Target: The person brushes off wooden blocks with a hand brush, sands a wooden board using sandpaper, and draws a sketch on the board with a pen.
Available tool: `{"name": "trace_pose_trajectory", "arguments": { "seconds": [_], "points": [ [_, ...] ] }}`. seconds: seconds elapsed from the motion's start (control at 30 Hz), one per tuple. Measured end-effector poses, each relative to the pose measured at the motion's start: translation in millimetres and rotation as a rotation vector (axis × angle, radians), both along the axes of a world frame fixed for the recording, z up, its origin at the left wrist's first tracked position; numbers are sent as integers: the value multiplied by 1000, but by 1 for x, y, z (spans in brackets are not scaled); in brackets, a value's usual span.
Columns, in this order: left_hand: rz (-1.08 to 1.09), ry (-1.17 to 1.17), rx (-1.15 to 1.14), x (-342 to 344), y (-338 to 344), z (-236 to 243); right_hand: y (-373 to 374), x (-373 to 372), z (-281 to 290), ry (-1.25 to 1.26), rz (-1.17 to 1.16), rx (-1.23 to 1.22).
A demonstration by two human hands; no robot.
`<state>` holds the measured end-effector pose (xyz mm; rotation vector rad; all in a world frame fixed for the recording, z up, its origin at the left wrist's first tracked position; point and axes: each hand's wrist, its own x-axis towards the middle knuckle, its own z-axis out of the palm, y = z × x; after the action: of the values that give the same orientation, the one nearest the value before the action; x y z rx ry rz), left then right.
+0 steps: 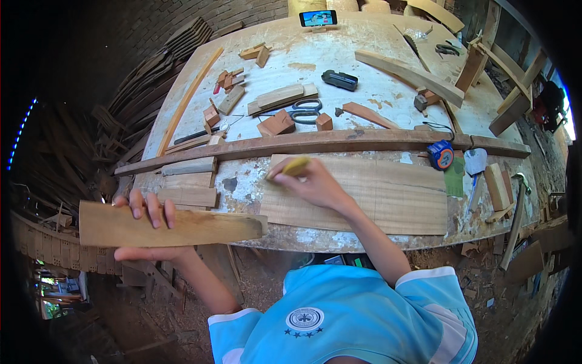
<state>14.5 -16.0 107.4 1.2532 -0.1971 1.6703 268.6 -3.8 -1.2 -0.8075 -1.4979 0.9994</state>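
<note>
I log: left hand [153, 212], fingers gripping one tapered board [206, 229]; right hand [315, 184], fingers pinching one yellow piece [297, 165], over a wide plank [397, 195] on the counter [339, 51].

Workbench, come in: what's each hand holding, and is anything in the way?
Left hand gripping tapered wooden piece. Right hand holding small yellow object over wide board. Long wooden bar lies beyond board, apart from both hands.

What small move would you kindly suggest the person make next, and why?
Perhaps lay the tapered wooden piece on the wide plank, since the left hand holds it near that plank's left end, where the right hand holds a small yellow object.
</note>
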Motion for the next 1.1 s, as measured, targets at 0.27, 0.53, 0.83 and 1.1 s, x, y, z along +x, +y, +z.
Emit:
{"name": "trace_pose_trajectory", "arguments": {
  "seconds": [0.27,0.53,0.83,1.1],
  "points": [
    [-280,-15,-69,127,36,15,-52,50,139,-71,-346,1101],
    [189,598,184,155,77,47,-57,68,70,-469,-220,655],
    [320,767,49,140,72,54,-116,97,33,-767,51,228],
    [449,1295,204,113,64,91,-110,95,-2,-561,-507,147]
  ]
}}
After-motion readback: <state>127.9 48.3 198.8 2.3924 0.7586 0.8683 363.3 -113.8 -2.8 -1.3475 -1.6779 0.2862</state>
